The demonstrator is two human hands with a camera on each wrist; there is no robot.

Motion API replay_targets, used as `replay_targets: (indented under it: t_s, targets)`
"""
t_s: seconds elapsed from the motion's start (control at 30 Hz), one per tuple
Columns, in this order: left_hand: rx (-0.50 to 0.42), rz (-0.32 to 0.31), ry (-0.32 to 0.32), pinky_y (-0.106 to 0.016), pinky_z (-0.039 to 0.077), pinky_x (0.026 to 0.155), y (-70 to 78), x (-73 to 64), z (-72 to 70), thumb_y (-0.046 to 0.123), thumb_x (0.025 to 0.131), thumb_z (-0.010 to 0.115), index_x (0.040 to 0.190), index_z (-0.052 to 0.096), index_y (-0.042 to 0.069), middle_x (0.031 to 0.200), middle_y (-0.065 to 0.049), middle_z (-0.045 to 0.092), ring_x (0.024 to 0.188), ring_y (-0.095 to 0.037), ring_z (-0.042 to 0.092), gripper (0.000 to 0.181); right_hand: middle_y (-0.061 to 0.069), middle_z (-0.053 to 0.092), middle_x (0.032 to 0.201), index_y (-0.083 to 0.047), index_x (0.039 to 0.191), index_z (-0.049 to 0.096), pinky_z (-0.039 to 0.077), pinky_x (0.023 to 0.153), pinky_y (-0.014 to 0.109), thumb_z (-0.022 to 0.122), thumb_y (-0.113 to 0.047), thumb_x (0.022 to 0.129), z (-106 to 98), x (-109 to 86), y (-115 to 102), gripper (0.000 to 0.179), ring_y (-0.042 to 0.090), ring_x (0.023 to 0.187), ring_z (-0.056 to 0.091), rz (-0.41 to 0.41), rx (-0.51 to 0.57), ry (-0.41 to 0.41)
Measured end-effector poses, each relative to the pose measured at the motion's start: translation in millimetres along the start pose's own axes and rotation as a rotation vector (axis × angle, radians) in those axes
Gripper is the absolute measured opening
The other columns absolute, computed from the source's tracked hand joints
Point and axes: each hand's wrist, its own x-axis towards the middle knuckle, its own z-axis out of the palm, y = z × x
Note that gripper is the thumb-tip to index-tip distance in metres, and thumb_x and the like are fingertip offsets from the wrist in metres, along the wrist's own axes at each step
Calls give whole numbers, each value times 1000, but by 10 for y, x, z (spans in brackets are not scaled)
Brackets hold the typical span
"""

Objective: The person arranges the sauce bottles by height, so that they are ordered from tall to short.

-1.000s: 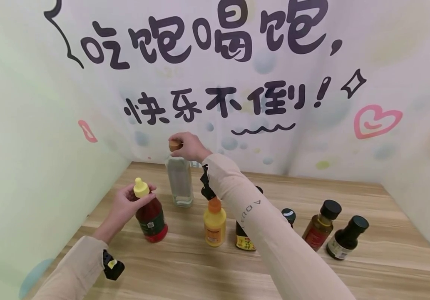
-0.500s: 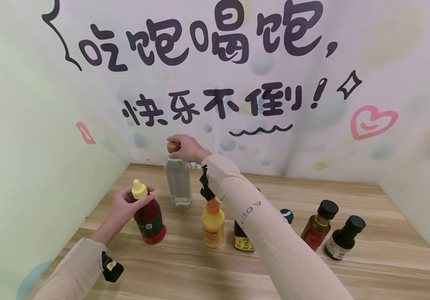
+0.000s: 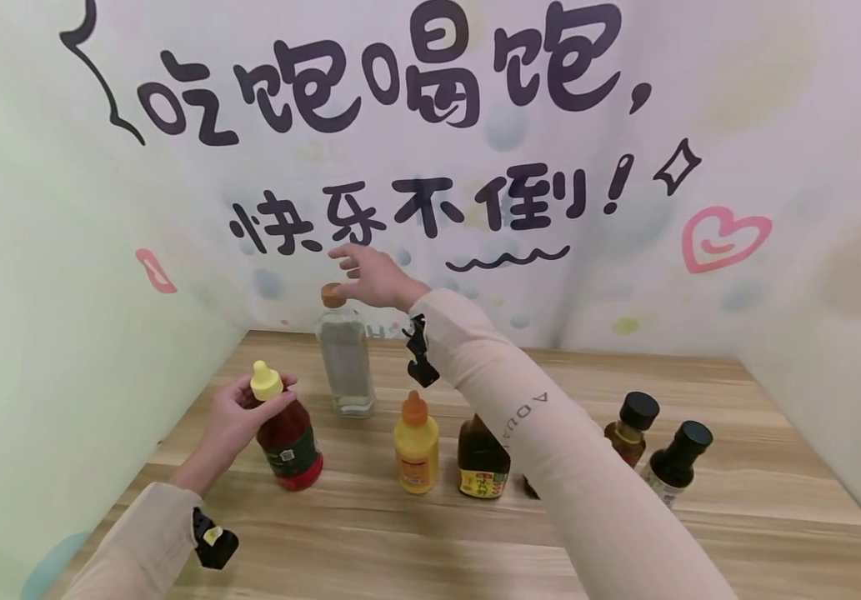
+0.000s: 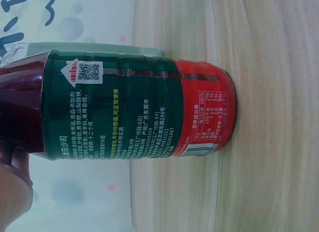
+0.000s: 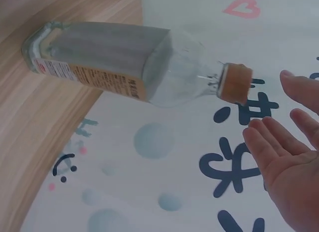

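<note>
My left hand [image 3: 238, 417] holds a ketchup bottle [image 3: 291, 446] below its yellow nozzle cap, thumb and fingers round the upper part. The bottle stands upright on the table; its green and red label [image 4: 119, 107] fills the left wrist view. Behind it is a tall clear bottle [image 3: 346, 362] of colourless liquid, upright, with an orange-brown cap [image 5: 236, 84]. Just beside and above that cap, my right hand [image 3: 373, 277] is spread with its fingers extended. In the right wrist view a gap shows between the fingers [image 5: 264, 137] and the cap.
On the wooden table [image 3: 340, 542] stand a yellow squeeze bottle [image 3: 417, 454] with an orange nozzle, a dark yellow-labelled bottle [image 3: 483, 458], and two black-capped bottles [image 3: 631, 425] at right. My right sleeve [image 3: 550, 433] hides part of this row. A printed cloth wall [image 3: 625, 275] rises behind.
My right hand has let go of the clear bottle's cap and risen slightly, fingers spreading. The left hand keeps its hold on the ketchup bottle. The head view has shifted a little.
</note>
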Motion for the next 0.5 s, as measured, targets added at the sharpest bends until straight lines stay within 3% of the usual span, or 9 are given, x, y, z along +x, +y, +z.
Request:
replay_targets:
  t_s: [0.07, 0.13, 0.2, 0.3, 0.37, 0.5]
  targets:
    - [-3, -9, 3, -24, 49, 69, 58, -22, 3, 24, 82, 64, 108, 57, 3, 96, 11, 63, 83, -6, 57, 35, 12, 43, 131, -8, 132, 37, 41, 88, 24, 61, -12, 84, -64, -39, -25, 54, 22, 115, 47, -15, 3, 8]
    - [-4, -5, 2, -27, 49, 70, -43, 16, -10, 25, 82, 64, 109, 58, 4, 99, 6, 64, 85, -10, 57, 35, 13, 44, 130, -7, 131, 39, 42, 87, 23, 61, -11, 83, -128, -72, -35, 53, 23, 113, 48, -33, 7, 14]
    - [-25, 35, -7, -27, 50, 67, -326, 117, -49, 20, 82, 64, 110, 58, 4, 101, 0, 64, 85, -14, 57, 32, 12, 44, 129, -7, 130, 40, 42, 86, 22, 60, -10, 84, -189, -109, -43, 50, 22, 112, 49, -46, 6, 15]
    - [-8, 60, 17, -30, 50, 67, -1019, 375, -109, 27, 81, 65, 113, 59, 14, 109, -5, 61, 90, -19, 57, 35, 11, 44, 129, -6, 129, 40, 42, 85, 21, 59, -10, 85, -286, -184, -45, 49, 21, 111, 49, -55, 4, 9]
    - [-11, 78, 37, -29, 51, 67, -1381, 504, -137, 29, 79, 67, 113, 59, 20, 109, -1, 61, 91, -17, 57, 36, 11, 45, 128, -7, 130, 40, 43, 84, 21, 59, -11, 85, -350, -247, -39, 48, 20, 110, 50, -47, -6, 2]
    - [3, 71, 61, -31, 50, 71, -1528, 565, -149, 35, 77, 67, 114, 58, 22, 111, -1, 61, 94, -18, 56, 40, 12, 47, 126, -8, 130, 40, 44, 85, 24, 58, -14, 86, -490, -388, 14, 48, 20, 109, 50, -20, -23, 2]
